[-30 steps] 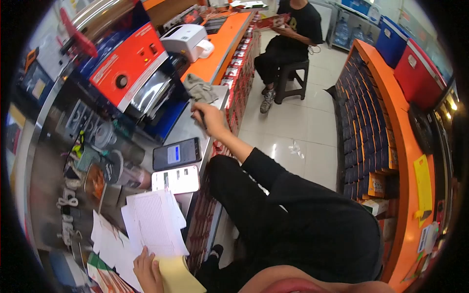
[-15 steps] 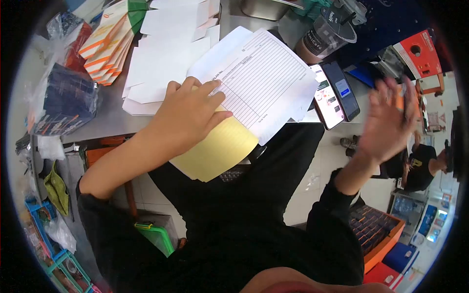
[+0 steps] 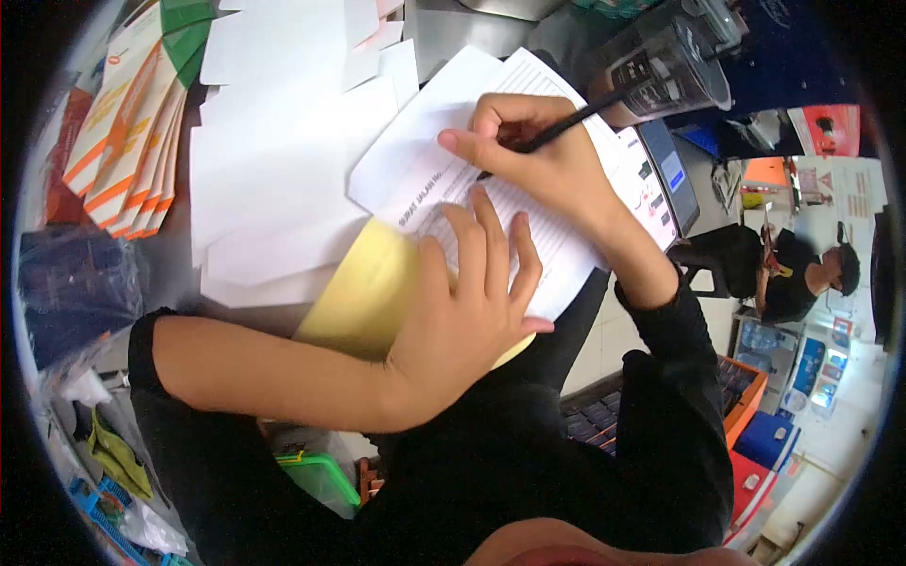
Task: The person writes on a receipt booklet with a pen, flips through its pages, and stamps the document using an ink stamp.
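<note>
A black pen (image 3: pixel 578 117) is gripped in my right hand (image 3: pixel 559 170), its tip down at the upper part of a printed form (image 3: pixel 425 191) with ruled lines. My left hand (image 3: pixel 467 302) lies with fingers spread on the lower part of that form, holding nothing. Under the form a yellow sheet (image 3: pixel 363 283) sticks out toward me. Part of the form's ruled area is hidden by both hands. White flat cardboard pieces (image 3: pixel 283 141) lie just left of the form.
A plastic drink cup (image 3: pixel 694 75) stands beyond my right hand, near two phones (image 3: pixel 676 174) with lit screens. Orange-and-white folded packages (image 3: pixel 127 141) lie at far left, above a wrapped dark box (image 3: pixel 71 292). A person (image 3: pixel 797 274) is in the background at right.
My right hand has come from the right side over onto the form and now holds the pen. My left hand has slid right and nearer on the paper. The view has shifted.
</note>
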The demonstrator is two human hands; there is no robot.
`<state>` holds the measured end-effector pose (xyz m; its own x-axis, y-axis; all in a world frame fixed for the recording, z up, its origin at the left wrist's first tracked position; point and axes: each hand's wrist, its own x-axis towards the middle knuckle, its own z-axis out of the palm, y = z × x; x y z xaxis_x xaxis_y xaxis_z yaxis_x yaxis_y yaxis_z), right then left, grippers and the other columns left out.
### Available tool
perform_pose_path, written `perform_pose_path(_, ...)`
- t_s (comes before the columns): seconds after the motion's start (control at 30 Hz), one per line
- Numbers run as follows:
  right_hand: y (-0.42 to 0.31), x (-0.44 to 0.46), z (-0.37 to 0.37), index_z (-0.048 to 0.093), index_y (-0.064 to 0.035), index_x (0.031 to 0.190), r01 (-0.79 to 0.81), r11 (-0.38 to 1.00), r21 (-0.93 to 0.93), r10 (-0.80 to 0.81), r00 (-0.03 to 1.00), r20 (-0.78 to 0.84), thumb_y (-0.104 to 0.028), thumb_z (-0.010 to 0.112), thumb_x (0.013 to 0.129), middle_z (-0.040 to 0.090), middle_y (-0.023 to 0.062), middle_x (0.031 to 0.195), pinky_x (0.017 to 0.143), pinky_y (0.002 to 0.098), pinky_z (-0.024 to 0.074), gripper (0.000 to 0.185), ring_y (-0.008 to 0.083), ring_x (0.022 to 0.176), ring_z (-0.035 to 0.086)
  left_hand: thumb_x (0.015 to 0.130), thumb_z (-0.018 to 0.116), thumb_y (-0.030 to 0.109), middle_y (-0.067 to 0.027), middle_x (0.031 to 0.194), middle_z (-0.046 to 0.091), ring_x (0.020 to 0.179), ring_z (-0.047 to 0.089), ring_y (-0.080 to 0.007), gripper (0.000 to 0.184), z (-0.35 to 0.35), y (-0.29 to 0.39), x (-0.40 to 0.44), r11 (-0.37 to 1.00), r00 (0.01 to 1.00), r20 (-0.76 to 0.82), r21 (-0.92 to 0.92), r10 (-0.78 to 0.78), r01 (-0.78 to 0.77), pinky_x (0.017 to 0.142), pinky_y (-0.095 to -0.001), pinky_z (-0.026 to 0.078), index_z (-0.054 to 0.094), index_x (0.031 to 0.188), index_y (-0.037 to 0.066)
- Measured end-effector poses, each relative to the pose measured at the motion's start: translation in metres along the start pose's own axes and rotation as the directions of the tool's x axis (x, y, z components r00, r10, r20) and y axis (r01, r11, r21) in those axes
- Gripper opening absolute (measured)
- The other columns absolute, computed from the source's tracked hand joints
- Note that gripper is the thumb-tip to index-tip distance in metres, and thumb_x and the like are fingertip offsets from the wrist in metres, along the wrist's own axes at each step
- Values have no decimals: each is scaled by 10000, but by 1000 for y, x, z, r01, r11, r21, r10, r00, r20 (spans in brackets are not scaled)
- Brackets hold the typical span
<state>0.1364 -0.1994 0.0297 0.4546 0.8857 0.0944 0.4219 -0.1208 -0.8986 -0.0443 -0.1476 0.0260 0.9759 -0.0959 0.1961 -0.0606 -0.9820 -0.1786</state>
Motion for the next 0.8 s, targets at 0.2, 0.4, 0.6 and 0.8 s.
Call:
perform_pose_path(0.2,-3,0,11,537,-45,653,-72,992,106,80,994,-68,-192,728,925,490,-64,615,495,199,320,364,-6,555,417,858,393,767,-290,1284,598,1017,562,-305,874,4,-4,-1,995,998,6,75,69,-70,880,-449,467,588,1330,58)
perform_pose_path(0.4,4,-8,16,552,-41,648,-57,996,68,70,978,-198,-127,782,864,512,-68,623,501,177,351,327,-10,578,451,842,379,791,-248,1288,623,916,537,-234,880,7,-4,0,992,997,-2,109,71,-71,900,-416,456,608,1313,83)
perform_pose_path(0.6,0,-7,15,584,-48,676,-95,995,17,97,982,-162,-44,785,839,608,-28,686,596,178,448,259,16,633,535,847,395,769,-238,1282,631,876,526,-219,833,8,-2,0,994,998,9,88,59,-60,901,-401,468,613,1291,99)
perform_pose_path(0.8,3,-10,11,651,-33,762,-106,986,-129,88,986,-143,-139,690,934,652,10,761,610,204,469,205,49,666,571,886,397,718,-201,1190,680,782,504,-205,741,15,-5,3,996,995,-86,67,60,-54,815,-379,495,662,1196,99)
